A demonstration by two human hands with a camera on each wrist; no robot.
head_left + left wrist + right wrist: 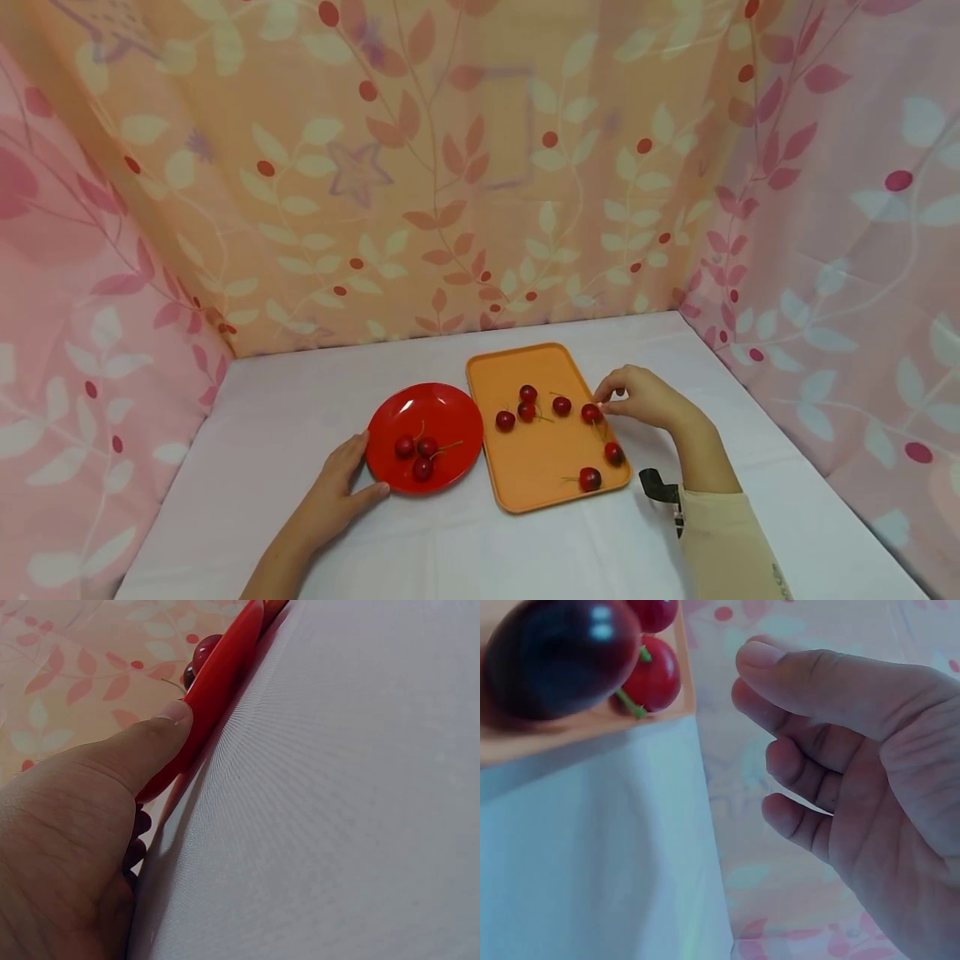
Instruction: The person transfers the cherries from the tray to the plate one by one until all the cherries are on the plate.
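At the red plate [461, 417], my left hand [337, 492] holds the left rim, thumb at the near edge and fingers at the side. The left wrist view shows the thumb [161, 739] against the rim. Three stemmed cherries [422, 468] lie on the plate. My right hand [648, 398] hovers at the right edge of the orange tray [532, 471], fingertips close to a cherry [591, 413]. Seen from the right wrist, its fingers are loosely bent with nothing between thumb and index finger. Other cherries [562, 406] lie scattered on the tray.
Plate and tray stand side by side on a white cloth [300, 392]. Leaf-patterned curtains [450, 167] enclose the back and both sides. A black strap-like piece [660, 486] sticks out at the right sleeve.
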